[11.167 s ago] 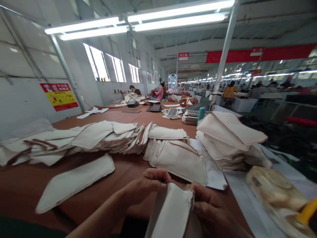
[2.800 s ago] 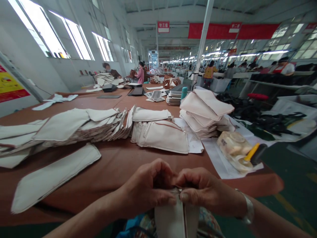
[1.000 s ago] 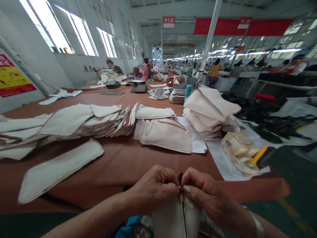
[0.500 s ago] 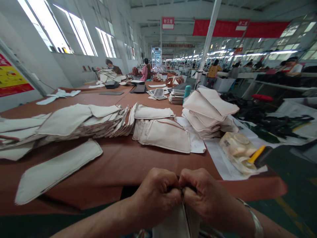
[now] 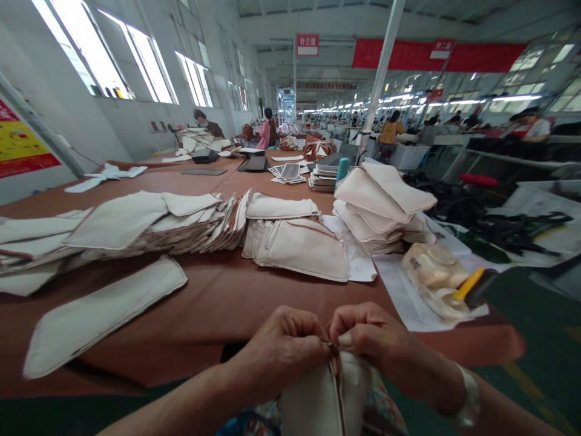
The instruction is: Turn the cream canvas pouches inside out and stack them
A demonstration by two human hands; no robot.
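Note:
My left hand (image 5: 290, 339) pinches the top edge of a cream sewn fabric piece (image 5: 313, 399) just beyond the table's front edge. Close beside it, my right hand (image 5: 363, 336) grips the same piece, thumb and fingers pressed together. A brown-edged, dark seam line runs down between the two halves of the piece, under my fingertips. The fingers partly hide its upper end. Ahead on the table lies a stack of cream sewn pieces (image 5: 304, 249), and a single long cream piece (image 5: 104, 315) rests flat to the left.
Long rows of cream pieces (image 5: 122, 221) cover the left of the brown table (image 5: 218, 297). To the right are another stack (image 5: 376, 194), a teal bottle (image 5: 342, 172), a pale plastic container (image 5: 433, 266) and a yellow-handled brush (image 5: 469, 283). Other people work farther back.
My fists have loosened into fingertip pinches at the top of the fabric piece. The right hand has shifted slightly right and up, and more of the piece shows below.

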